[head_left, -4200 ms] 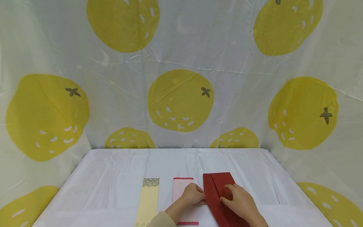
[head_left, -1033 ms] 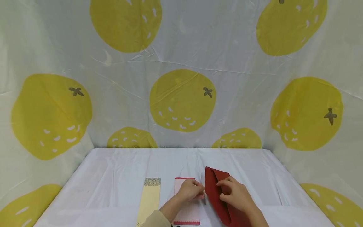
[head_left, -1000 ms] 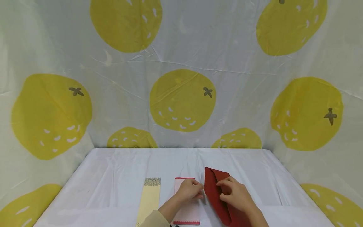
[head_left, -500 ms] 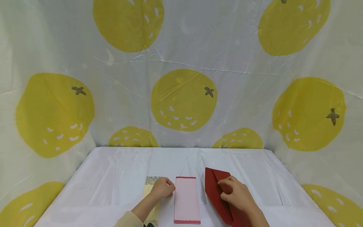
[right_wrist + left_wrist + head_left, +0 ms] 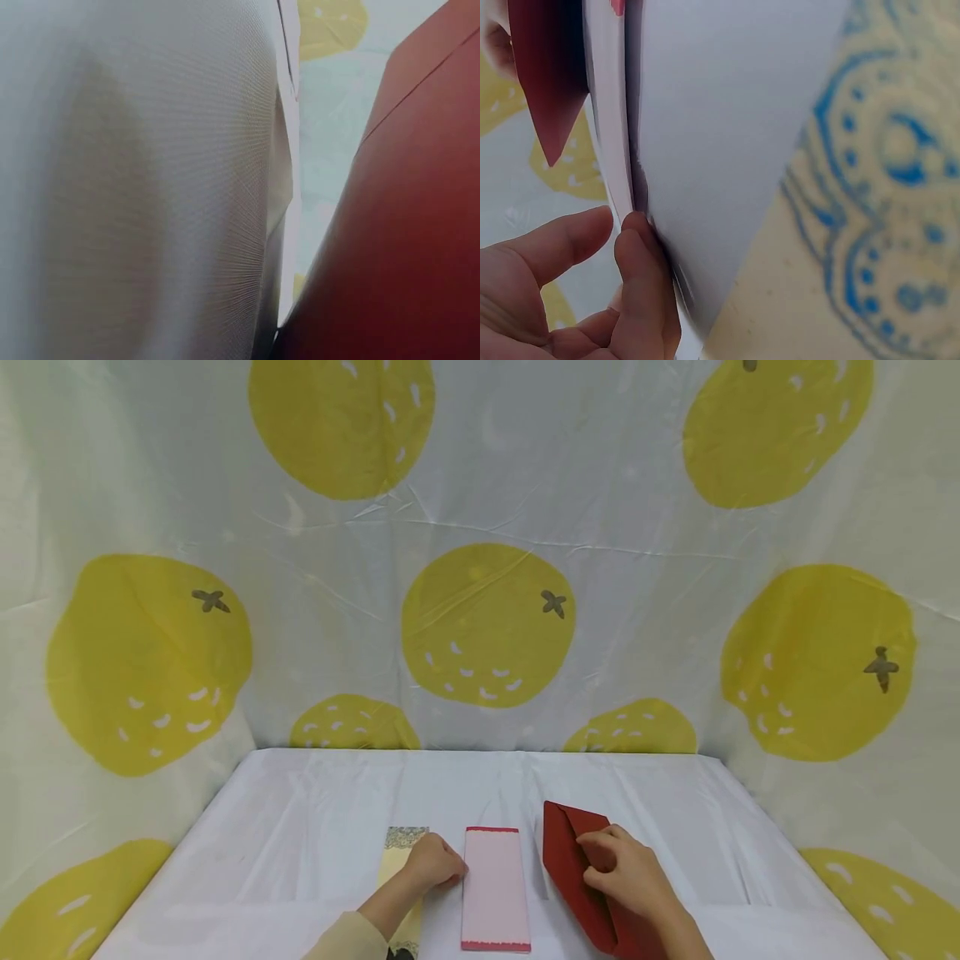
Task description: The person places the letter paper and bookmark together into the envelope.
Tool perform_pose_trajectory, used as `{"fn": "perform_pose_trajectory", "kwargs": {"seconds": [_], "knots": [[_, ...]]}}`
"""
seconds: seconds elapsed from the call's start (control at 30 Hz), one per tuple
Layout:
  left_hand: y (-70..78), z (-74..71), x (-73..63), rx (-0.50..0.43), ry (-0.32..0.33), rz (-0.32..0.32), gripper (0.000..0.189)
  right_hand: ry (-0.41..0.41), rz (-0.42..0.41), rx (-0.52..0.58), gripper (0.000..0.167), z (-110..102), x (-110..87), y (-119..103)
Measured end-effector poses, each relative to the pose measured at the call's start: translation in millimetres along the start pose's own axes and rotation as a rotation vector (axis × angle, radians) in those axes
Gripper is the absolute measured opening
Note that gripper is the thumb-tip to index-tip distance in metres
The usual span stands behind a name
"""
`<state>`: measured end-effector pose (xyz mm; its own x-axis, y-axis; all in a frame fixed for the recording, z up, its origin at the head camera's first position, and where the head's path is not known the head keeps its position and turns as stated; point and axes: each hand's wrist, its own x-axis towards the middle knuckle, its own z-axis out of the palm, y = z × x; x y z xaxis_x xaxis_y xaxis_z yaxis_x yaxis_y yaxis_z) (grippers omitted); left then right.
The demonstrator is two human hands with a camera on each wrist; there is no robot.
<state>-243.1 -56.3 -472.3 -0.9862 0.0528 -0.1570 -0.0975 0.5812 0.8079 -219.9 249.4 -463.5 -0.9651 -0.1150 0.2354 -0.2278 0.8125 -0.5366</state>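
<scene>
In the head view my right hand (image 5: 630, 872) grips a red envelope (image 5: 566, 864), its fingers at the mouth, which gapes along its length. The envelope is tilted up off its left edge, and its lower part is hidden behind the hand. My left hand (image 5: 435, 862) is at the left edge of a slim pink paper stack with red ends (image 5: 495, 889). In the left wrist view, thumb and bent forefinger stand on either side of the stack's edge (image 5: 613, 150), with the thumb slightly apart. The red envelope (image 5: 420, 202) fills the right of the right wrist view.
A cream paper strip (image 5: 408, 935) with an ornate blue-grey pattern lies left of the pink stack, partly under the left forearm. All lie on a white cloth-covered table (image 5: 337, 810). Behind rises a pale curtain (image 5: 622, 485) printed with yellow fruit.
My left hand has moved left, from beside the red envelope over the pink stack to that stack's left edge. Compared with 4.2 seconds ago, the red envelope is tilted and its mouth wider.
</scene>
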Motion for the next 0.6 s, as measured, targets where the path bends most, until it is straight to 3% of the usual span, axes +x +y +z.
{"fn": "perform_pose_trajectory", "kwargs": {"seconds": [0.3,0.6], "knots": [[-0.2,9.7,6.0,0.115,0.062,0.022,0.029,-0.004,0.018,-0.001,0.036,1.6,0.3,-0.6],[-0.7,9.9,6.3,0.005,0.028,-0.046,0.019,0.014,0.02,-0.016,0.037,3.6,0.0,-0.1]]}}
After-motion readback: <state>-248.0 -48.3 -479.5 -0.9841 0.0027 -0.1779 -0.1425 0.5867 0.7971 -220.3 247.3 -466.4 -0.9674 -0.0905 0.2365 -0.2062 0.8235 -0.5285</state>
